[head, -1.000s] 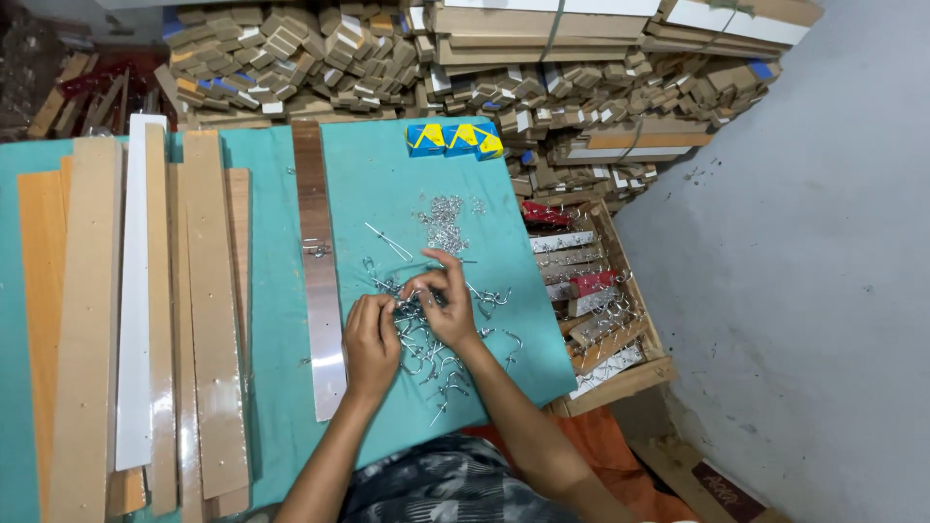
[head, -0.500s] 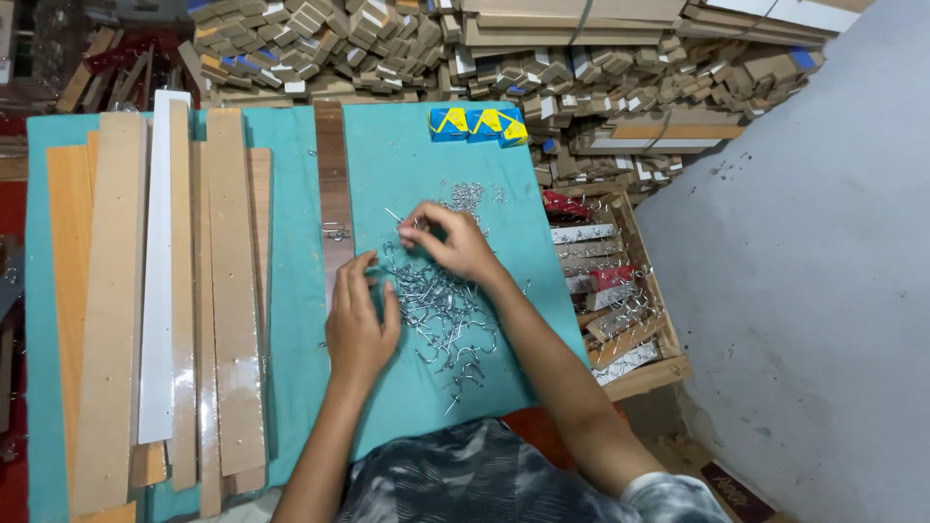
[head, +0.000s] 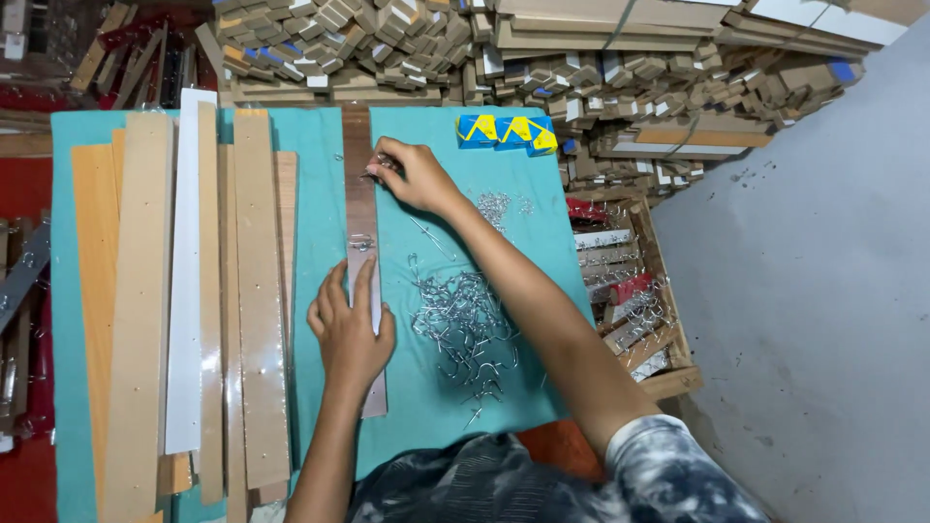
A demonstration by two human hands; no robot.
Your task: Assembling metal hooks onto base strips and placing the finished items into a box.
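Our left hand (head: 349, 324) lies flat, fingers spread, on the brown strip (head: 362, 194). Our right hand (head: 412, 176), beyond it, pinches a small metal hook (head: 371, 174) against that strip; loose hooks (head: 465, 324) lie just right of the left hand.

Two hands, left (head: 351, 334), right (head: 415, 177); two yellow-and-blue boxes (head: 507, 133); one dark strip (head: 363, 232); one white slat (head: 186, 271)

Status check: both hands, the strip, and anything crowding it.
Left hand flat on brown strip. Right hand pinching small metal piece at strip's far end. Metal hook pile beside strip, apart.
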